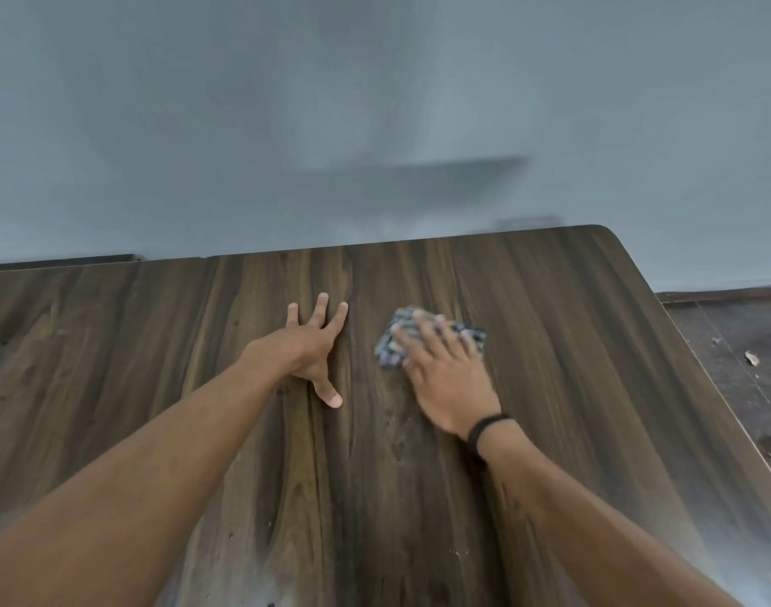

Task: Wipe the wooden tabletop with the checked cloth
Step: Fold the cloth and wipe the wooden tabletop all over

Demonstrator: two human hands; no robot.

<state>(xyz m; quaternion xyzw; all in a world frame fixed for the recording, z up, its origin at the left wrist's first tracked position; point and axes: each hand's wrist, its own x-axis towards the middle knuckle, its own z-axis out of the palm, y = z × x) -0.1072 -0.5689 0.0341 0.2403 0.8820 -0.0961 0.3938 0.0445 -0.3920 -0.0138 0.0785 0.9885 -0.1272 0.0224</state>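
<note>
Left of centre, the person's left hand (316, 348) lies flat on the dark brown wood-grain worktop (572, 365). Its grip is wide, with the fingers spread and holding nothing, and it seems planted as a brace for the lean toward the far edge. Near it on the right, not touching, the small crumpled blue-and-white checked cloth (390, 348) lies on the worktop toward its far side, under the right hand (447, 378). That grip is a flat press, not a clutch: fairly straight fingers cover the cloth, probably to spread pressure for a wiping stroke. A black wristband (484, 435) circles the right wrist. Faint specks nearer than the cloth suggest that patch awaits wiping. Farthest right is a worn dark side surface (734, 365), flecked pale.
</note>
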